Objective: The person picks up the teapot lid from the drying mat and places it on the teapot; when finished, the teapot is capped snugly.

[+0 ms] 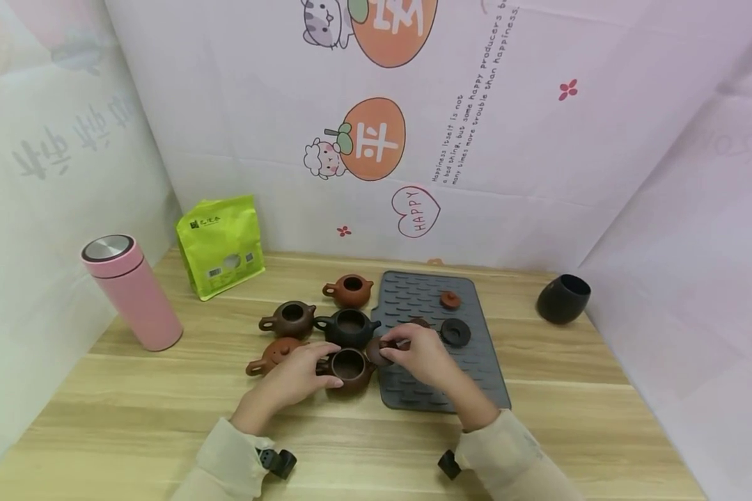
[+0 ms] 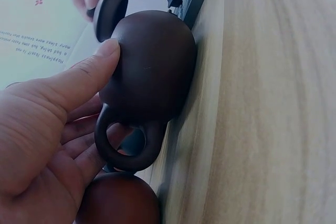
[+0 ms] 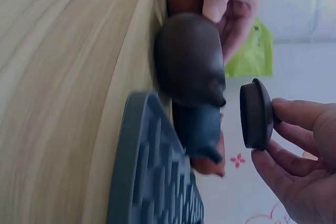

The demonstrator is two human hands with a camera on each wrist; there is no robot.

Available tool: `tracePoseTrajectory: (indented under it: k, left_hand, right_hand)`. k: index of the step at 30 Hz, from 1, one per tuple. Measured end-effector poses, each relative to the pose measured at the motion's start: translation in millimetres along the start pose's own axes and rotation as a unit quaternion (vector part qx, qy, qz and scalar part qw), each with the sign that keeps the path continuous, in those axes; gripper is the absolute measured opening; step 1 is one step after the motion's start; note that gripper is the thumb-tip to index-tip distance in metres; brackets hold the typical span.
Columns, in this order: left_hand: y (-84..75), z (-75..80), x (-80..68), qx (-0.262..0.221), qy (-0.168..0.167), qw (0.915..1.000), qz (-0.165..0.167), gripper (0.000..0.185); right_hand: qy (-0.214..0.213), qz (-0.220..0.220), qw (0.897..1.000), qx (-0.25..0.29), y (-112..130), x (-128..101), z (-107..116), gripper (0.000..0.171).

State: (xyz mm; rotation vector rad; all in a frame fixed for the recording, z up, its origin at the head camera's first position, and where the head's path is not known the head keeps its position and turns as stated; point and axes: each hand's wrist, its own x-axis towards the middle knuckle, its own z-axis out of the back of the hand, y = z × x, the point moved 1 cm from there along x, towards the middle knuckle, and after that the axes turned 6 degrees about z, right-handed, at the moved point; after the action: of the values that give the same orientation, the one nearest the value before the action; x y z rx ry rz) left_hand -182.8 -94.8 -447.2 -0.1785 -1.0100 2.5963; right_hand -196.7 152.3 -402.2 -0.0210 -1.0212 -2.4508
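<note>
My left hand [image 1: 300, 375] steadies a dark brown teapot [image 2: 152, 66] standing on the table, its thumb at the rim and its fingers round the far side by the looped handle. The pot's mouth is uncovered. My right hand [image 3: 304, 150] pinches a brown lid [image 3: 256, 114] by its knob, tilted in the air just beside and above that pot. Behind the pot stands a black teapot [image 1: 349, 328] without a lid. An orange-brown teapot [image 1: 280, 351] with its lid on is partly hidden by my left hand.
A grey drying mat [image 1: 413, 396] bears a black lid [image 1: 455, 332], an orange lid [image 1: 450, 300] and a brown lid partly behind my right hand. Two more lidless teapots stand at the back. A pink flask [image 1: 134, 296], a green bag [image 1: 221, 243] and a black cup [image 1: 562, 300] stand farther out.
</note>
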Motion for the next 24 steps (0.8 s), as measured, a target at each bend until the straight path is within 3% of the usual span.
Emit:
tracePoseTrajectory:
  k: [8,24]
  left_hand:
    - [1.2,-0.9,0.2,-0.002,0.004,1.0,-0.003,0.054]
    - [2.2,-2.4,2.3,-0.005,-0.011,0.9999,-0.011,0.055]
  right_hand:
    - [0.031,0.044,0.999,0.0,16,6,-20,0.014]
    - [0.04,0.064,0.997,-0.027,25,10,-41,0.014]
